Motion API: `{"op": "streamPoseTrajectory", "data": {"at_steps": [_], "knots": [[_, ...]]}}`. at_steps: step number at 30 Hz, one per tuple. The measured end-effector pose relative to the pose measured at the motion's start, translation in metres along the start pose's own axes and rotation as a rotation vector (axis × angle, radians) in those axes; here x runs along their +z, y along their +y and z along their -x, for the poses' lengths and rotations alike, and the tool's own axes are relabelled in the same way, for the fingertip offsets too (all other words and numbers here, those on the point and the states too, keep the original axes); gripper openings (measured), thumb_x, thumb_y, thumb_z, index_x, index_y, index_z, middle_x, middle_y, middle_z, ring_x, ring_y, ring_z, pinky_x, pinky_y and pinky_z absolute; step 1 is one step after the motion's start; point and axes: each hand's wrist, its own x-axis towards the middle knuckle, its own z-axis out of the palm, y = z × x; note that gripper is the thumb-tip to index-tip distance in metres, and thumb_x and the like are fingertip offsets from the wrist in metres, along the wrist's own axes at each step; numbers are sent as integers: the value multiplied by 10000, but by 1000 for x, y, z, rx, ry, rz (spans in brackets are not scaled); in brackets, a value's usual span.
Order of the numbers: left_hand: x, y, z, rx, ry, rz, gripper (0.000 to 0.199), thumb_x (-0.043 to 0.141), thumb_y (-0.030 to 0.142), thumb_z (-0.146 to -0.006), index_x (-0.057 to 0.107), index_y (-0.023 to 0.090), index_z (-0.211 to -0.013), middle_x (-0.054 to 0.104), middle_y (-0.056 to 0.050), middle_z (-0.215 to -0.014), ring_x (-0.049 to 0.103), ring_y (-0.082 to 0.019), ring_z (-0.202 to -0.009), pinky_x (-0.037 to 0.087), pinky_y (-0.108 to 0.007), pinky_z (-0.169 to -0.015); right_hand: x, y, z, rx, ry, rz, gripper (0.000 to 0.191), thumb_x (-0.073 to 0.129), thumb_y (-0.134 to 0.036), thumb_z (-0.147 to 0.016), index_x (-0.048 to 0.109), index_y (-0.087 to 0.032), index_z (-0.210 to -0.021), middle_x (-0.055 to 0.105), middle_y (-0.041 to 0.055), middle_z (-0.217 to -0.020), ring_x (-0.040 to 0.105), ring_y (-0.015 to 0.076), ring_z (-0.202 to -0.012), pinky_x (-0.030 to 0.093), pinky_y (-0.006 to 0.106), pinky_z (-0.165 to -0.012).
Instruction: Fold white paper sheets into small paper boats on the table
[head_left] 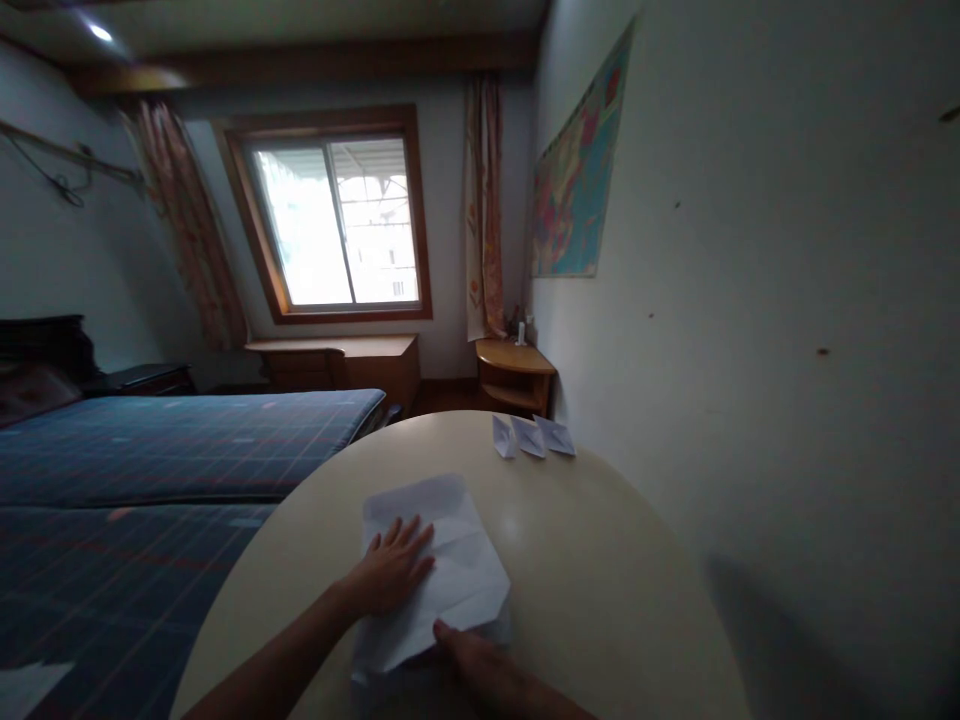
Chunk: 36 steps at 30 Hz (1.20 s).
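Observation:
A white sheet of paper [469, 560] with crease lines lies on the round cream table [585, 590], its near edge raised and folded over. My left hand [391, 568] rests flat on the paper with its fingers spread. At the near edge, my right hand [476, 662] pinches the paper, thumb on top; its other fingers are hidden beneath the sheet. Toward the far rim stand three small folded paper pieces [529, 437] in a row, apart from both hands.
To the left is a bed [187, 440] with a blue plaid cover, close to the table's rim. A white wall [750, 300] runs along the right. Beyond the table are a wooden corner shelf [517, 355] and a desk [375, 346] under the window.

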Motion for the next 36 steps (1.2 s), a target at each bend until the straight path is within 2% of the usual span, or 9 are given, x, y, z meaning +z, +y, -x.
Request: {"op": "streamPoseTrajectory", "data": {"at_steps": [3, 6, 9, 12, 15, 20, 25, 31, 36], "knots": [[5, -6, 7, -52, -75, 0, 596, 291, 480, -979, 268, 250, -1528, 158, -112, -1607, 148, -380, -1458, 250, -596, -1105, 5, 5, 6, -59, -49, 152, 347, 543, -517, -837, 708, -232, -947, 714, 83, -1038, 626, 284, -1030, 446, 411, -940], [11, -7, 13, -69, -50, -18, 586, 298, 472, -981, 254, 273, -1530, 123, -93, -1614, 88, -361, -1469, 192, -597, -1128, 13, 21, 5, -90, 41, 554, 435, 731, -415, -654, 686, -223, -1042, 708, 127, -1083, 640, 319, -985, 483, 397, -860], [16, -7, 18, -74, -19, -29, 574, 300, 463, -984, 255, 284, -1528, 114, -76, -1615, 67, -345, -1473, 168, -592, -1140, 27, 35, -3, -197, 154, 974, 476, 763, -405, -632, 665, -214, -1057, 728, 129, -969, 669, 306, -851, 515, 369, -737], [20, -8, 19, -71, 6, -31, 569, 295, 457, -988, 249, 286, -1528, 117, -74, -1613, 66, -343, -1473, 161, -595, -1142, 46, 37, -15, -422, 222, 1223, 288, 739, -345, -686, 658, -201, -923, 731, 92, -835, 672, 261, -726, 508, 319, -633], [24, -9, 18, -67, 30, -31, 564, 296, 456, -991, 249, 291, -1528, 118, -71, -1612, 78, -345, -1471, 158, -597, -1143, 66, 29, -25, -609, 310, 1301, 84, 638, -210, -781, 636, -196, -864, 692, 46, -683, 628, 189, -580, 442, 245, -509], [32, -10, 15, -97, 74, -59, 548, 351, 413, -985, 271, 313, -1517, 159, -55, -1606, 110, -340, -1471, 167, -595, -1144, 80, 13, -35, -674, 418, 1334, 208, 535, -170, -872, 636, -185, -1053, 634, 33, -601, 546, 149, -481, 396, 230, -468], [39, -14, 14, -79, 106, -63, 543, 344, 430, -984, 294, 313, -1511, 181, -57, -1603, 137, -340, -1470, 175, -601, -1139, 81, 5, -49, -638, 331, 1381, 141, 575, -171, -840, 618, -158, -707, 630, 81, -594, 583, 188, -549, 415, 275, -482], [32, -11, 13, -100, 86, -23, 555, 370, 377, -951, 342, 294, -1499, 193, -56, -1604, 147, -335, -1470, 172, -600, -1139, 78, 19, -62, -805, 81, 1400, 215, 688, -297, -793, 571, -202, -640, 650, 3, -644, 584, 168, -581, 368, 262, -450], [16, 6, 11, -182, 37, 3, 593, 395, 419, -913, 415, 207, -1467, 261, -116, -1584, 163, -367, -1463, 165, -629, -1127, 35, 4, -54, -843, -186, 1193, 242, 631, -354, -886, 608, -220, -686, 630, -58, -576, 551, 93, -520, 364, 194, -505]]}}
